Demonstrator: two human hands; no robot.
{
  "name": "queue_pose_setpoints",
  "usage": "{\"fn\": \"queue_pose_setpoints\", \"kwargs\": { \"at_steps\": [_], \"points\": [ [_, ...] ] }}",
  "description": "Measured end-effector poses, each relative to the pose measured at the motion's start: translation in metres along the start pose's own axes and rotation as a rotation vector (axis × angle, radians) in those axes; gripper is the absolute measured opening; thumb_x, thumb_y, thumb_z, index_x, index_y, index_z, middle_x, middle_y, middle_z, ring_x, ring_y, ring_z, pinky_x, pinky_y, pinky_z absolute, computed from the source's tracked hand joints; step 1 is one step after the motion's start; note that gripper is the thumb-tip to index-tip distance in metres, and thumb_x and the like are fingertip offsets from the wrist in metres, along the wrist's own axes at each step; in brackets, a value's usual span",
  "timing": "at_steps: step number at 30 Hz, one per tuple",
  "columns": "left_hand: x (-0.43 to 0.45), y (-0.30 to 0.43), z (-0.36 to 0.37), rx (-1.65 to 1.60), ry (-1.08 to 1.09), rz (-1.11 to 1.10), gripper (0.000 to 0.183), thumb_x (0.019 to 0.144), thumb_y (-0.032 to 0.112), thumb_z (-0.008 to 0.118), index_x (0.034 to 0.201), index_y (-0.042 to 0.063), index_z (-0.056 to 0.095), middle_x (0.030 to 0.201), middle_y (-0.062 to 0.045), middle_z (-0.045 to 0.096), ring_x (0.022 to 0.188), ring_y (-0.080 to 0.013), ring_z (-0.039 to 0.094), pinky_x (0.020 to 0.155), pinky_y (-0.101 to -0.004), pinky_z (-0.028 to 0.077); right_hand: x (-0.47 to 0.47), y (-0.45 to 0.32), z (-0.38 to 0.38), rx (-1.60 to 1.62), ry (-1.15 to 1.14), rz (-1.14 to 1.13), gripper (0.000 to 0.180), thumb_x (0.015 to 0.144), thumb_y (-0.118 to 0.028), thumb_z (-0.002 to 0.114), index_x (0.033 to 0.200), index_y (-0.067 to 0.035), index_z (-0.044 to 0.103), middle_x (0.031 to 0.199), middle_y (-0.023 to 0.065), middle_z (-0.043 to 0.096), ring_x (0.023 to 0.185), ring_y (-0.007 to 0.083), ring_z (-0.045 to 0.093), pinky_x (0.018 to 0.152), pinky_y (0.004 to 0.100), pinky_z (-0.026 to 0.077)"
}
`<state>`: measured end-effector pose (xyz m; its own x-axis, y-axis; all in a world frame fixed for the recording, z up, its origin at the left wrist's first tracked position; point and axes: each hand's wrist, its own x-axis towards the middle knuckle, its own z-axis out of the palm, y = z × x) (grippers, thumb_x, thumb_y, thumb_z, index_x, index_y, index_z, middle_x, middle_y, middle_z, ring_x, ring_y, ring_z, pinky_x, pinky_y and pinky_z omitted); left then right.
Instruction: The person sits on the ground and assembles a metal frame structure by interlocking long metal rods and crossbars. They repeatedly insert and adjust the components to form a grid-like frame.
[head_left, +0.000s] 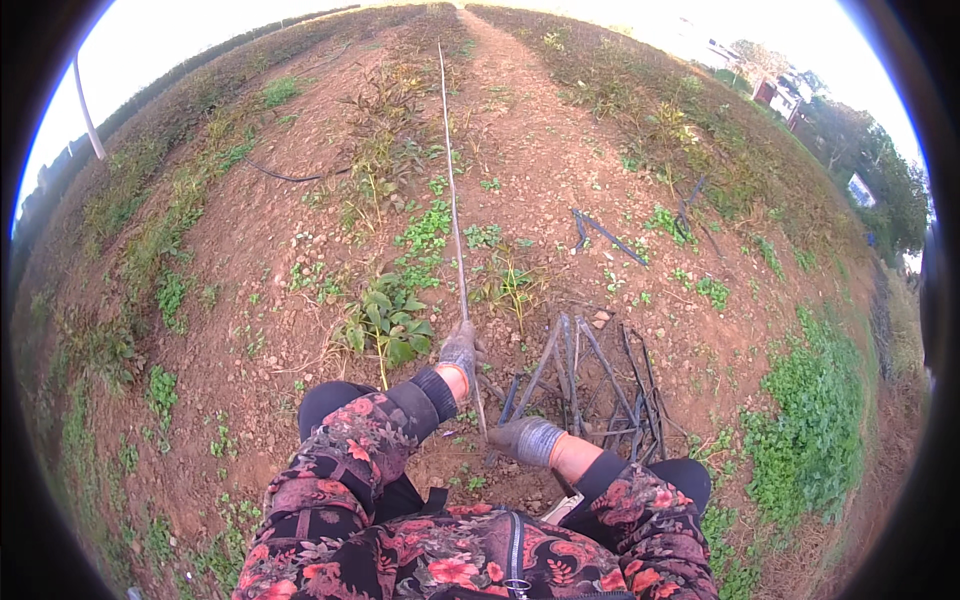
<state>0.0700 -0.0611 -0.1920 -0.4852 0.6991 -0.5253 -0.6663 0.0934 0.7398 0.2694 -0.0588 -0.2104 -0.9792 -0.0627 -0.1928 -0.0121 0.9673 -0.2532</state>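
A long, thin grey strip, which looks like flat drip tape (452, 180), runs from far up the field down to my hands. My left hand (459, 351), in a grey work glove with an orange cuff edge, is closed around the strip. Nearer my body, my right hand (527, 441), gloved the same way, grips the strip's near end. Just beyond and to the right of my right hand lies a loose heap of folded dark and grey strips (574, 375) on the soil. Fingertips of both hands are partly hidden.
A leafy green plant (386, 322) stands left of my left hand. Short black strip pieces (611, 236) lie ahead on the right, and a black line (289, 176) on the left. Low crop rows flank the dirt path (517, 75). Dense green weeds (810, 420) grow at right.
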Motion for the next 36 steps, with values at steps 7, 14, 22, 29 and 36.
{"fn": "queue_pose_setpoints", "kwargs": {
  "at_steps": [7,14,22,29,36],
  "points": [
    [-0.050,-0.041,0.018,0.091,-0.214,0.029,0.023,0.096,0.034,0.041,0.101,0.014,0.051,0.063,0.001,0.049,0.044,-0.0104,0.041,0.040,-0.0264,0.035,-0.030,0.063,-0.045,-0.135,0.115,0.711,0.031,0.084,-0.035,0.050,0.094,-0.012,0.067,0.095,0.0185,0.065,0.092,0.0367,0.062,0.075,0.0452,0.050],
    [-0.094,-0.092,0.016,0.729,-0.498,0.194,0.025,0.095,0.029,0.047,0.110,0.011,0.056,0.071,0.000,0.058,0.058,-0.0108,0.054,0.053,-0.0262,0.044,0.002,0.078,-0.021,0.075,0.180,0.916,0.024,0.077,-0.029,0.056,0.088,-0.012,0.069,0.088,0.0159,0.067,0.085,0.0319,0.065,0.074,0.0424,0.051],
    [-0.057,-0.086,0.006,1.354,-0.589,0.736,0.026,0.088,0.024,0.052,0.107,0.008,0.056,0.093,-0.021,0.061,0.087,-0.0383,0.059,0.073,-0.0443,0.049,0.005,0.101,-0.031,1.837,0.631,0.589,0.032,0.087,-0.023,0.054,0.115,-0.007,0.056,0.091,0.0146,0.064,0.076,0.0263,0.064,0.066,0.0368,0.053],
    [-0.059,-0.071,0.004,1.312,-0.691,0.961,0.031,0.088,0.022,0.054,0.116,0.009,0.054,0.109,-0.019,0.058,0.099,-0.0347,0.057,0.085,-0.0403,0.047,0.018,0.054,-0.079,1.822,0.686,0.619,0.022,0.092,-0.026,0.052,0.096,-0.005,0.055,0.067,0.0006,0.052,0.048,0.0072,0.043,0.041,0.0216,0.037],
    [-0.039,-0.009,0.011,-0.021,-0.610,-0.133,0.033,0.090,0.026,0.052,0.115,0.004,0.052,0.097,-0.013,0.062,0.091,-0.0252,0.063,0.081,-0.0345,0.053,-0.005,0.021,-0.110,0.825,0.670,0.439,0.022,0.091,-0.024,0.049,0.095,-0.004,0.059,0.069,0.0048,0.059,0.067,0.0203,0.059,0.062,0.0319,0.048]
  ]
}}
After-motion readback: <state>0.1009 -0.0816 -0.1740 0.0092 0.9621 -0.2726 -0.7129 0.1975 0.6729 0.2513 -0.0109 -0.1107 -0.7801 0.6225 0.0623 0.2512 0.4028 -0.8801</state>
